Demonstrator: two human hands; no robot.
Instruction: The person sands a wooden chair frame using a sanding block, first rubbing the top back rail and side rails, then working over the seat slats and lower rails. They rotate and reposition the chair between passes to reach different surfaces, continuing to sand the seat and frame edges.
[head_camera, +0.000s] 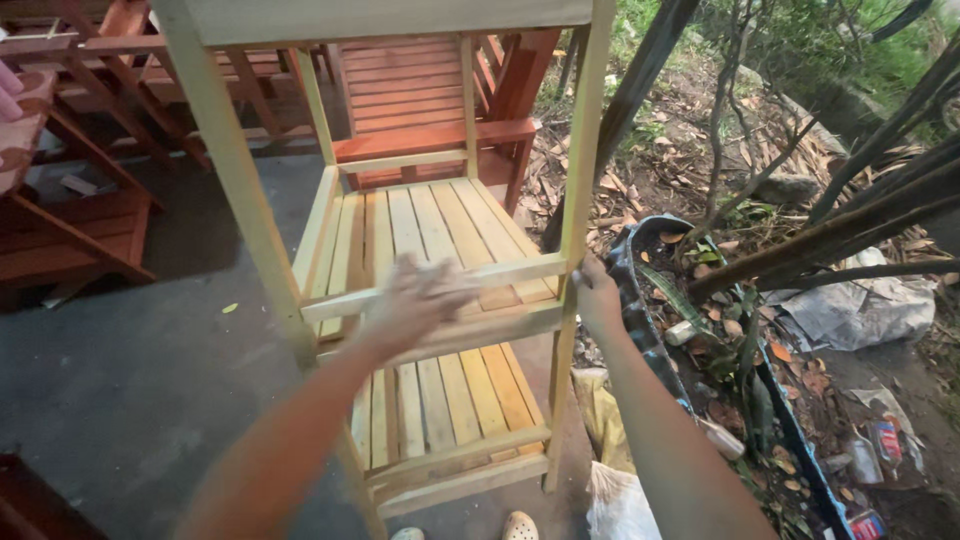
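Two hands on a bare wooden shelf rack

Both of your hands are on the unpainted wooden shelf rack (420, 250), which stands upright on the grey concrete floor (130, 380) straight ahead of you. Your left hand (418, 300) is blurred, lying flat with its fingers spread open against the near front rail of the middle shelf, gripping nothing. Your right hand (596, 297) has its fingers closed around the rack's near right post at the same height. Slatted shelves show above and below your hands. Red-brown wooden furniture (420, 95) stands behind the rack and to the far left. To the right, a dark planter (640, 300) lies beside dry leaves, litter and bare branches. Near the rack's foot sits a white sack (615, 505).
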